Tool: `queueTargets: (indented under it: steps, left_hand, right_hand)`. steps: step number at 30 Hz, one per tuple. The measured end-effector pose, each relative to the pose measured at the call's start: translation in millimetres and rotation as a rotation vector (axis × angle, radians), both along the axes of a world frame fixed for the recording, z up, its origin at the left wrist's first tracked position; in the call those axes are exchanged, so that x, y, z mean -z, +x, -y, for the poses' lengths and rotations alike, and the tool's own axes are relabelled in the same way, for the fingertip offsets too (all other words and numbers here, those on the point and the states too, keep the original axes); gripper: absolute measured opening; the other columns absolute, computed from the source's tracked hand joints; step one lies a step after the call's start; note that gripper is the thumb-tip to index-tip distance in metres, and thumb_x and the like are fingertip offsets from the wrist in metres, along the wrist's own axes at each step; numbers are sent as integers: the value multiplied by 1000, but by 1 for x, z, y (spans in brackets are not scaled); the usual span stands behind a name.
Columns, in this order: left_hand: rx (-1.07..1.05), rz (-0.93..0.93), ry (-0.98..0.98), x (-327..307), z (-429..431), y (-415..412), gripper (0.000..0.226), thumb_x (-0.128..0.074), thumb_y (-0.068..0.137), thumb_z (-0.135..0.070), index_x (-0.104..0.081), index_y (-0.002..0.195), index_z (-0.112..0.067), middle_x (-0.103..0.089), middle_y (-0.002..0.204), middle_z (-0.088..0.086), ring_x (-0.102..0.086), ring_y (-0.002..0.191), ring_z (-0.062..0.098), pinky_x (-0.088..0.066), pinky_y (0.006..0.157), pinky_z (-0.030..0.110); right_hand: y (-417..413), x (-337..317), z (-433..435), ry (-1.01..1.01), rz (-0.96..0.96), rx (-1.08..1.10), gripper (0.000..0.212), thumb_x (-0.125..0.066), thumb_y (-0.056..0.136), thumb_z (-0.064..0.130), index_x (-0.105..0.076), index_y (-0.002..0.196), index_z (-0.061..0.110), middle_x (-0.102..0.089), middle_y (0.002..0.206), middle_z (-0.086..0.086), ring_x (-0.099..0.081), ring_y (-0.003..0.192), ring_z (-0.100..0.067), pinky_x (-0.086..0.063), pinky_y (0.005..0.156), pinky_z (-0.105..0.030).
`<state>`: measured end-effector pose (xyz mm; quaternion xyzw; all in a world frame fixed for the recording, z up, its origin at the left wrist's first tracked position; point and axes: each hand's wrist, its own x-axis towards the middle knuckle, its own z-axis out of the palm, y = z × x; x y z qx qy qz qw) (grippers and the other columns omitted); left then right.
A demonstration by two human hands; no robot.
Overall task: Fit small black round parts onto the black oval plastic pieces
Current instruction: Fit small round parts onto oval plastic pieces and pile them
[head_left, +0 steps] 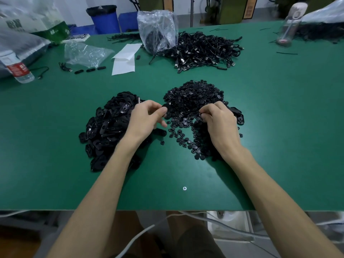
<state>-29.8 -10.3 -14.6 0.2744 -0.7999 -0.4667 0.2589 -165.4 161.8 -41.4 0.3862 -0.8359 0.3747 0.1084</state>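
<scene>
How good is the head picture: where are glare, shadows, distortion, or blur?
Head view: soft glare lies on the green table near the screw; both arms cast dark shadows on it; the wide lens bows the table's far edge; the clear bottle at far right is blurred; the black round parts merge into a dark mass.

Counter (55, 146) is smooth matt green. The oval pieces (106, 131) under the left hand (145, 118) look like shiny black plastic; bag (158, 28) beyond it is crinkly clear plastic.
</scene>
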Motion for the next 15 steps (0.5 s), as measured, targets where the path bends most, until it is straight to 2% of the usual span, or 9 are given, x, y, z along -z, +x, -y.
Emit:
queueTargets:
  steps: [2,6,10,15]
  left_hand:
    - [104,-93,189,0,-6,-6,14,-67,101,-17,-68,102,-3,-74,80,2,-68,62,12,-46,54,23]
    - [206,-160,446,6,-24,-22,16,-69,99,-18,-68,103,-3,-73,82,4,-64,70,15,-46,59,23]
    - [277,-141,423,15,-36,-29,22,-80,89,-13,-66,104,-4,-70,72,4,-59,66,24,-47,56,24]
    - [257,-286,431,24,-39,-26,24,-72,96,-7,-65,119,-4,-71,78,9,-66,61,20,-54,57,26]
  right_hand:
    - [0,0,0,-17,-2,2,13,-63,99,6,-71,110,10,-62,108,-3,-62,89,-21,-55,78,-44]
    - [-1,0,1,-15,12,-30,10,-71,94,6,-74,102,10,-60,103,-1,-60,88,-21,-52,78,-39]
    - [-3,0,0,-10,21,-45,9,-74,92,4,-75,100,7,-61,101,-1,-60,88,-21,-48,77,-32]
    - [1,-7,-2,-138,54,-74,13,-72,93,5,-78,103,9,-66,100,0,-62,86,-13,-48,80,-20]
